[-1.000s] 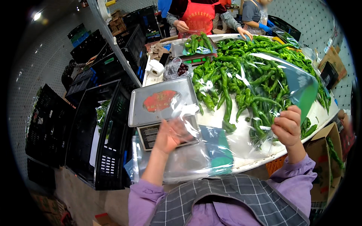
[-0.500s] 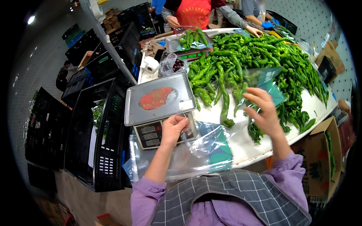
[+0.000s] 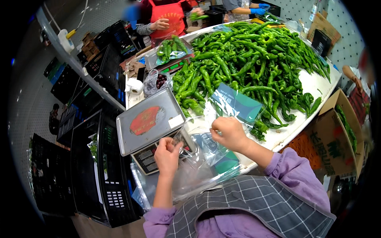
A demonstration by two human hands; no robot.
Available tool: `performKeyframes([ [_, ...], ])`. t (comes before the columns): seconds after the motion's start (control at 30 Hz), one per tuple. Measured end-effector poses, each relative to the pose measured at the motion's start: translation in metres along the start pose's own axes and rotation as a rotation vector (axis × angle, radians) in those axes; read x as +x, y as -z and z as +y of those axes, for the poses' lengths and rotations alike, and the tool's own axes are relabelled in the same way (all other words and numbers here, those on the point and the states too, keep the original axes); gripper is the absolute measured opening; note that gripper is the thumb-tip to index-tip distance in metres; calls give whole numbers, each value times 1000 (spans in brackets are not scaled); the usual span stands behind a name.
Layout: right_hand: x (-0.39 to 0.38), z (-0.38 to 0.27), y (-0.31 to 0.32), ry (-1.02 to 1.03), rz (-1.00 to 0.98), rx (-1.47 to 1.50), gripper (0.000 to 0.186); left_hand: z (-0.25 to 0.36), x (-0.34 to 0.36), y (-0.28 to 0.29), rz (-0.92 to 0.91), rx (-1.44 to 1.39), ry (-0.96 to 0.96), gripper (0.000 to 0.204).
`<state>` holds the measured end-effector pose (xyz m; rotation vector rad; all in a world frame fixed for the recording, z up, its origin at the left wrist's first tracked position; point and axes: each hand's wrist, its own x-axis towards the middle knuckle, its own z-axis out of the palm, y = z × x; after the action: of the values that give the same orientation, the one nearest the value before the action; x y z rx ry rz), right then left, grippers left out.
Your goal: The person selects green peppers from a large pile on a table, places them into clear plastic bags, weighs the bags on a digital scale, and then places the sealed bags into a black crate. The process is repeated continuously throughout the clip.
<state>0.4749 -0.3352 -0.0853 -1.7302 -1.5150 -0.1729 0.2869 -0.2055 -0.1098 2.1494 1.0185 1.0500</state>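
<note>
Plastic bag [image 3: 235,104], clear and slippery-looking, hangs crumpled between the person's two hands just above the near part of the white tabletop [image 3: 315,85], its teal-blue printed panel slanting off toward the peppers. I can see the left hand [image 3: 167,155] pinching glossy film between thumb and fingers, close over the near edge of the scale [image 3: 146,159]. The right hand [image 3: 229,134] is curled, knuckles up, its fingertips pressed together on the film. Under both lies a stack of flat bags [image 3: 192,176], smooth and shiny, with a green band on the right, reaching to the near edge. On the left the scale carries a flat metal pan [image 3: 143,120] with rounded corners, raised rims and a worn reddish oval. Beyond the hands, green peppers [image 3: 248,59] heap up, long, waxy, twisted and wrinkled, spilling close to the held film. White surface shows as a narrow gap between the pan and the heap, and as a wider strip at right, giving the right hand some sideways room. Past the right edge stands an open cardboard box [image 3: 331,139]; past the left, a black crate [image 3: 113,174] with a slotted wall.
</note>
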Motion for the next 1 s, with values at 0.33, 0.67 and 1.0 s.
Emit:
performKeyframes([
  [0.33, -4, -21, 13, 178, -3, -199, 12, 64, 3, 4, -307, 496, -323, 21],
  [0.67, -38, -22, 4, -33, -79, 290, 28, 93, -2, -28, -258, 184, -362, 28],
  [1.0, -21, -4, 5, -700, -32, 1128, 48, 97, -11, -45, -135, 152, -484, 33],
])
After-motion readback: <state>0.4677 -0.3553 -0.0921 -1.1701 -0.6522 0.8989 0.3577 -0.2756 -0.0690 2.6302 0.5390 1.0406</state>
